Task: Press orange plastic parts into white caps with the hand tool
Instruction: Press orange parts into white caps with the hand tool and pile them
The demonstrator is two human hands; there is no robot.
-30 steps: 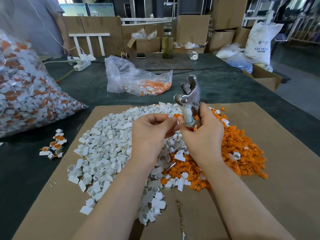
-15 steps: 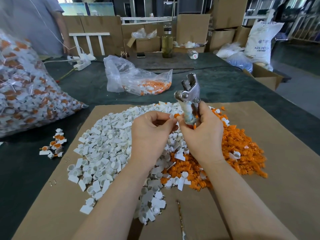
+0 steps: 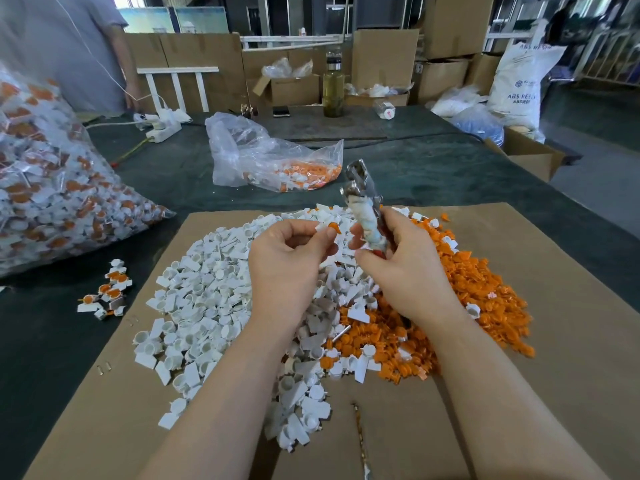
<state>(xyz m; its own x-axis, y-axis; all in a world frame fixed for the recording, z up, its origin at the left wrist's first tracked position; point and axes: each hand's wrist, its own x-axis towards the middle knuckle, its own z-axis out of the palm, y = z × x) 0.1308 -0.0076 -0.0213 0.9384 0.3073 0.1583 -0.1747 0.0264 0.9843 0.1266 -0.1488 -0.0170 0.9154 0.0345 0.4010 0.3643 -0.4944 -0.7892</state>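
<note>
My right hand (image 3: 403, 268) grips the taped handles of a metal hand tool (image 3: 362, 199), whose jaws point up and away. My left hand (image 3: 289, 261) pinches a white cap with an orange part (image 3: 332, 228) in it, just left of the tool's handle. Below both hands a heap of white caps (image 3: 207, 296) covers the left half of a cardboard sheet (image 3: 571, 306). A heap of orange parts (image 3: 485, 299) lies on its right half.
A big clear bag of assembled pieces (image 3: 45, 188) lies at the left. A few finished pieces (image 3: 107, 292) sit on the dark table beside it. A smaller plastic bag (image 3: 263, 161) lies behind the heaps. A person (image 3: 62, 46) stands at the far left.
My hands have drawn a little apart. The left hand now shows the cap with its orange part at its fingertips. The tool has tilted slightly to the left.
</note>
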